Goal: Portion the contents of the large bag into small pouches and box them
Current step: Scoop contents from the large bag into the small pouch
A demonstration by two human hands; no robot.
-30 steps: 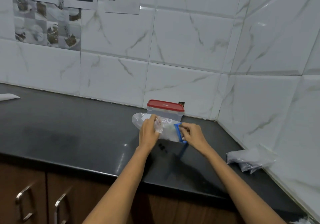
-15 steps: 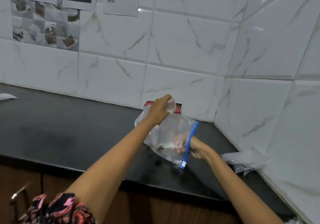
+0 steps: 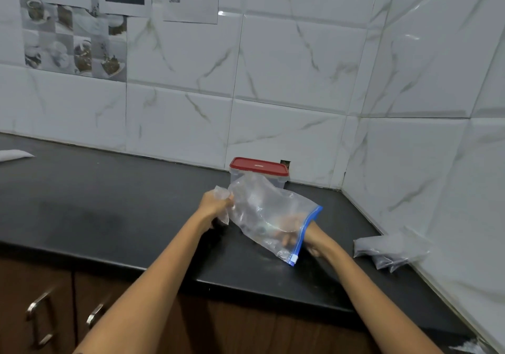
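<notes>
A black countertop [image 3: 109,203] runs into a corner of white marbled tiles. Over it the clear large bag [image 3: 262,211] with a blue zip strip lies slanted: the left hand [image 3: 216,206] clenches its bunched closed end, while the right hand [image 3: 289,228] reaches in through the mouth, fingers blurred behind the plastic, so its grasp cannot be told. Just beyond the left grip stands a red-lidded box [image 3: 258,171]. Well right of the right wrist lie filled pouches [image 3: 390,249].

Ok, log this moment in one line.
left hand grips bag end | right hand inside zip bag | box lidded
</notes>
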